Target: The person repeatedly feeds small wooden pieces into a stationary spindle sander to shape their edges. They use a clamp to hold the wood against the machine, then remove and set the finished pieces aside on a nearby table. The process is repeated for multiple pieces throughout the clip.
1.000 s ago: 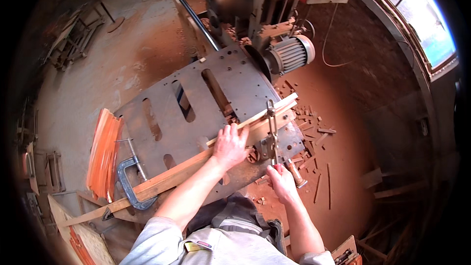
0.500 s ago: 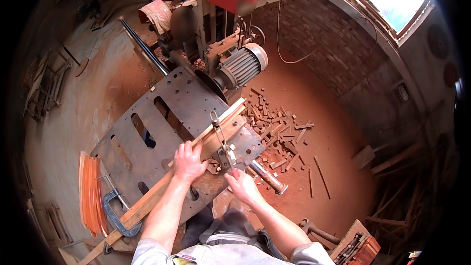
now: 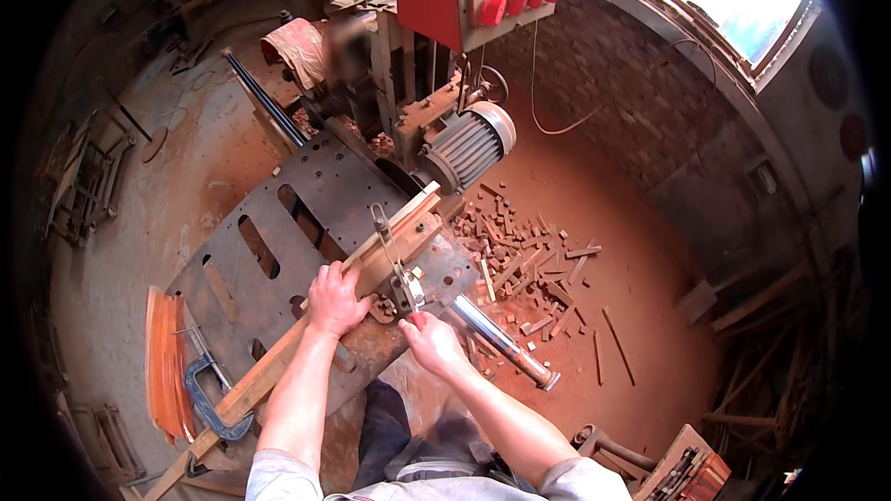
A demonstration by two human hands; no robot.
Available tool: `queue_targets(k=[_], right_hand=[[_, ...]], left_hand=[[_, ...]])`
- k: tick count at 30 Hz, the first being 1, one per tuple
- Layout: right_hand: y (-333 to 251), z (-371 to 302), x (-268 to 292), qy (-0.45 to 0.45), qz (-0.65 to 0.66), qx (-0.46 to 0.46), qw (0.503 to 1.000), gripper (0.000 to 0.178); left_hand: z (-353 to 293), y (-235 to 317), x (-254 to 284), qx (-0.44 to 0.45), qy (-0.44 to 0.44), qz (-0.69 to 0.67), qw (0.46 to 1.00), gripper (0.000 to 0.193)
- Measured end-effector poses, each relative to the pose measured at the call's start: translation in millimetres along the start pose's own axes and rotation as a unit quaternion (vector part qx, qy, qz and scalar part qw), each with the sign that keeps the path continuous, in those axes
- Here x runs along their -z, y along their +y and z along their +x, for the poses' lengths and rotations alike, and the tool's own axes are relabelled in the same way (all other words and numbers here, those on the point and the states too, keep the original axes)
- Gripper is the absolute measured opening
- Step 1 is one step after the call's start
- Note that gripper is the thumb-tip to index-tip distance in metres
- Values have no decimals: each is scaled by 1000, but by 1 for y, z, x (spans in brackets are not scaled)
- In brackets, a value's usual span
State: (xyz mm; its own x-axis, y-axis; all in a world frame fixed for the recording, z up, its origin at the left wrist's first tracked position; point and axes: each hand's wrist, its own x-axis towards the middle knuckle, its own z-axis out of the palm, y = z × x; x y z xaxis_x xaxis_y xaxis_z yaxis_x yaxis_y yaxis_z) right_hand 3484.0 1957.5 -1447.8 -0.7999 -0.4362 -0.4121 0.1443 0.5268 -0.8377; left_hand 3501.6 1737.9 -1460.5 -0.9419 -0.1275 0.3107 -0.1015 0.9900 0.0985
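Note:
My left hand (image 3: 336, 301) bears down on light wooden strips (image 3: 401, 219), its fingers curled over them where they lie along a wooden fence (image 3: 269, 373) on the slotted metal table (image 3: 255, 264). A slotted metal clamp arm (image 3: 386, 234) reaches across the strips. My right hand (image 3: 434, 343) is closed round the handle of the metal clamp (image 3: 408, 289) at its near end; the fist hides most of the handle. Past the strips' far end, a dark saw disc (image 3: 394, 174) sits beside the electric motor (image 3: 471, 147).
A blue G-clamp (image 3: 209, 399) grips the fence's near end, beside a stack of orange-brown strips (image 3: 165, 366). One steel rail (image 3: 506, 343) sticks out on the right. Wood offcuts (image 3: 534, 264) litter the floor. A red-and-grey switch box (image 3: 436, 0) hangs above the motor.
The metal table has slid left along its rails, away from the motor, carrying the fence, strips and both hands. More of the right-hand rail shows. Both hands keep their grips.

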Motion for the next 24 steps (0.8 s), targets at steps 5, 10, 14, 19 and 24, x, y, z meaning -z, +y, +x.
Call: queue_targets(k=[5,10,14,19,24], right_hand=[[8,5,-2,-2,2,27,1000,48],[23,16,-10,-17,7,47,999,47],[29,22,-11,-5,3,61,998,48],[21,23,-14,-49,33,15,998,43],[33,39,-25,-18,40,70,997,43]], left_hand=[[-3,0,-3,4,3,6,1000,68],[-7,0,-6,6,20,18,1000,67],[-9,1,-10,26,9,20,999,66],[-15,-13,-20,24,27,51,998,64],[-14,-21,-27,34,37,52,997,64]])
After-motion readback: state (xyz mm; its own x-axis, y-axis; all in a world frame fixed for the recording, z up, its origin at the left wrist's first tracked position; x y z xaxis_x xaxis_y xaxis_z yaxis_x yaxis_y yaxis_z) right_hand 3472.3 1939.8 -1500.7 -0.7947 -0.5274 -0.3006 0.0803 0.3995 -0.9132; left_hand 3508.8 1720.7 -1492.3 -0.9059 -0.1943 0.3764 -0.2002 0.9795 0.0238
